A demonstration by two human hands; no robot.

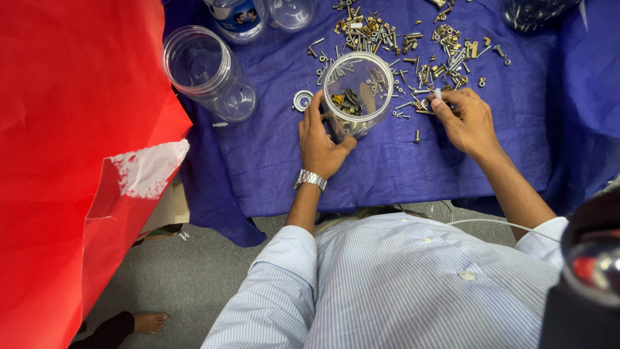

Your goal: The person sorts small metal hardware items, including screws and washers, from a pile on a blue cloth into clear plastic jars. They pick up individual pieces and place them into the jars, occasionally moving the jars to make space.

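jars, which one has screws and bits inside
The tilted jar held by the left hand; the jar lying further left looks empty.

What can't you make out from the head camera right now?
- Right hand: whatever its fingertips pinch is too small to tell.
- Jar held by the left hand: the contents blur behind the clear wall.
- Dark bag: cut off by the top edge.
- Table left side: hidden under the red sheet.

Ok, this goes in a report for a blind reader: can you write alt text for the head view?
Seen from above, a person's left hand tilts a clear plastic jar holding some hardware, while the right hand pinches a small piece from loose screws and bolts scattered on a blue cloth. An empty jar lies nearby.
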